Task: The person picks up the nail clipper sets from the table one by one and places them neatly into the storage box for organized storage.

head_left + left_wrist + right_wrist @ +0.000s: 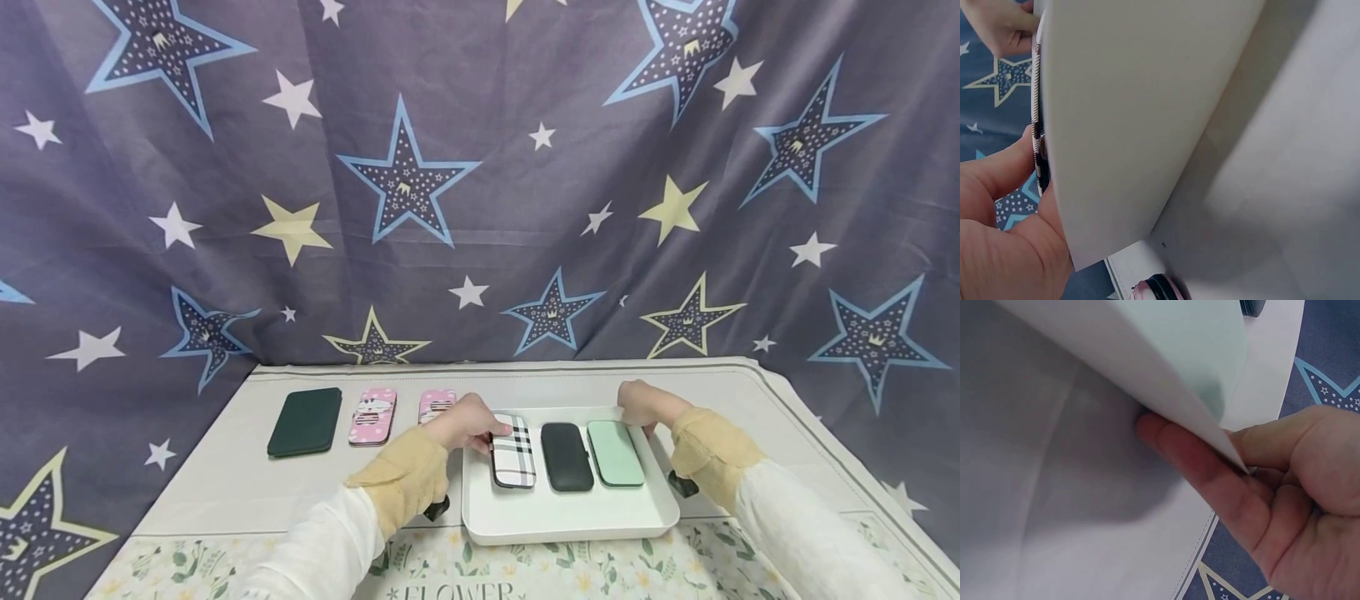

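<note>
My left hand (pixel 467 423) pinches a white plaid case (pixel 514 454) at its left edge, by the left side of a white tray (pixel 570 523). The left wrist view shows my thumb on the case's edge (pixel 1037 125), close to the tray wall. At the tray's back right corner, my right hand (pixel 647 404) grips the rim. In the right wrist view, the thumb is on one side of the tray wall and the fingers (pixel 1194 456) on the other. Inside the tray a black case (pixel 567 457) lies between the plaid case and a mint green case (pixel 616 453).
Left of the tray, a dark green case (pixel 305 422) and two pink cartoon cases, one fully visible (pixel 372 417) and one partly behind my left hand (pixel 435 403), lie on the white table cover (pixel 225 487). A star-patterned curtain (pixel 480 208) hangs behind the table.
</note>
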Demonstrator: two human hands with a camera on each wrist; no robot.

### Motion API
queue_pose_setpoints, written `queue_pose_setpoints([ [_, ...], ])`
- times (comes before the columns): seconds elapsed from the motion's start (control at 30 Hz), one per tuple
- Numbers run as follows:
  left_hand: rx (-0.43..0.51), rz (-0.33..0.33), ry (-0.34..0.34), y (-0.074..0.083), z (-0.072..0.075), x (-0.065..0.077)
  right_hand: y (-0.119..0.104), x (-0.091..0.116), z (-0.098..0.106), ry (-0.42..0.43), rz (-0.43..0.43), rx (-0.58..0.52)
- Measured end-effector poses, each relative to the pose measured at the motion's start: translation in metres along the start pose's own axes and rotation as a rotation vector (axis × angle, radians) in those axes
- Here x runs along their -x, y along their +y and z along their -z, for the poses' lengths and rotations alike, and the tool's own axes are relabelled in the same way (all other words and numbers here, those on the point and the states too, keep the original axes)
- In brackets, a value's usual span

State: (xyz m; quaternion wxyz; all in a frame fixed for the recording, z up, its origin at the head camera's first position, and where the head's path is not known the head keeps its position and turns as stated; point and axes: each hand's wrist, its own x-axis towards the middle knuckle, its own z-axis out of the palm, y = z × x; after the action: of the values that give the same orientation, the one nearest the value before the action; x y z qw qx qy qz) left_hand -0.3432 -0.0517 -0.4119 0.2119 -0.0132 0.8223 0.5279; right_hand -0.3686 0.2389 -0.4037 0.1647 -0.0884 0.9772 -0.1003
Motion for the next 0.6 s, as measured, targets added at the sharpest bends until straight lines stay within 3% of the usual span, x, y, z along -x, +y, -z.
queue_pose_setpoints([
  [0.37, -0.061, -0.031, 0.061, 0.002, -0.012, 0.004, -0.001, 0.004, 0.000, 0.006, 0.003, -0.018],
  [0.47, -0.220, -0.050, 0.091, 0.004, -0.014, 0.002, -0.002, 0.004, -0.001, 0.009, 0.002, -0.015],
  [0.6, -0.544, -0.099, 0.145, 0.009, -0.016, 0.003, -0.003, 0.005, -0.001, 0.019, 0.006, -0.010],
])
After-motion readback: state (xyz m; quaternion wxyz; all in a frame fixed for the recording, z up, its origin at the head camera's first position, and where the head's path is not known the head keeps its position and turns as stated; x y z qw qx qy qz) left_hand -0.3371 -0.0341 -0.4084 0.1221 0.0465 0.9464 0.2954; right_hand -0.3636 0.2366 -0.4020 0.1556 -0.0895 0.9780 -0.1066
